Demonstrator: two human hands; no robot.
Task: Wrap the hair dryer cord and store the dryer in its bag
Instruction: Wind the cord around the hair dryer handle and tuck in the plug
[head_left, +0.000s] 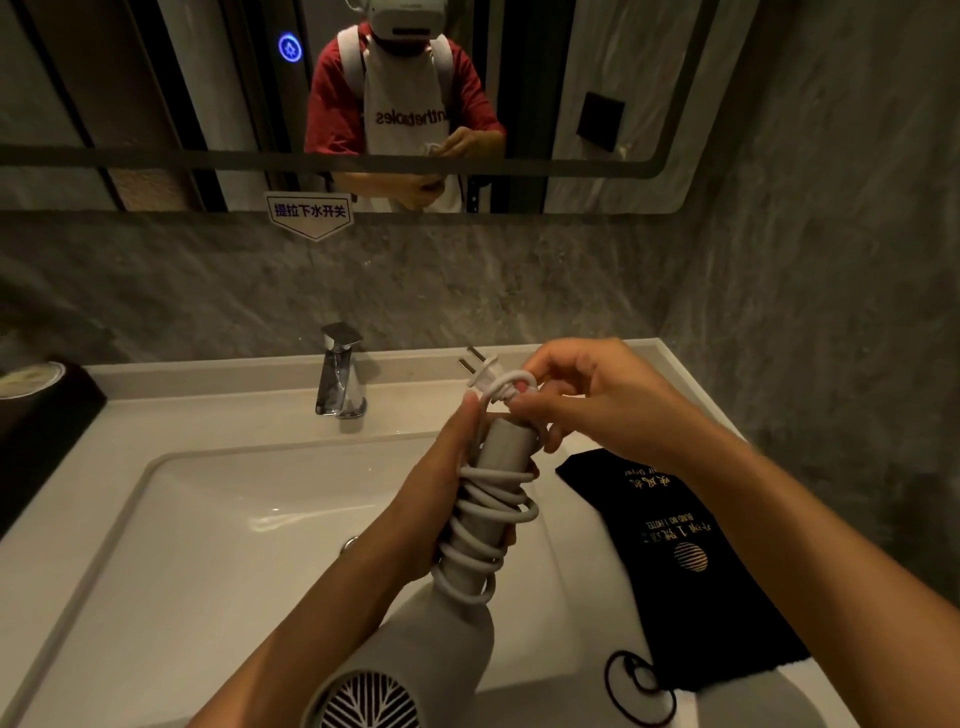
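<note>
Above sink (208, 519): dryer (441, 639), handle up, gripped by left hand (447, 493), cord (483, 525) coiled round handle. Black bag (675, 561) flat on surface (597, 364), right of dryer, under right forearm. Right hand (587, 395) pinching cord end just below plug (480, 369). Tap (340, 371) behind.

Below my hands (519, 447), the white counter (218, 395) carries a recessed sink (249, 525) and chrome faucet (340, 371). Right of them, a black bag (675, 561) lies flat, drawstring (641, 688) trailing on the surface.
</note>
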